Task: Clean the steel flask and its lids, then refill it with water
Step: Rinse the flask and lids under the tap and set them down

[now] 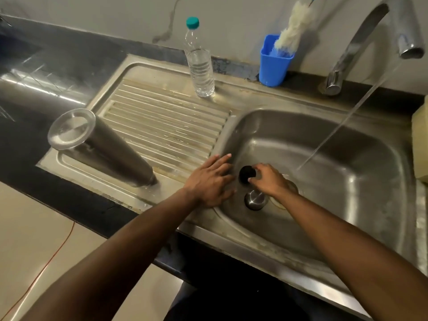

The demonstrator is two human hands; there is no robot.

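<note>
The steel flask stands upside down on the drainboard at the left, its base toward me. In the sink basin my right hand pinches a small black lid between thumb and fingers. A steel lid lies on the basin floor just below that hand. My left hand rests with straight fingers on the ridge between drainboard and basin, beside the black lid. Water runs from the tap and lands in the basin to the right of my right hand.
A clear water bottle with a teal cap stands at the back of the ribbed drainboard. A blue cup holding a white bottle brush sits behind the basin. A yellow sponge lies at the right edge.
</note>
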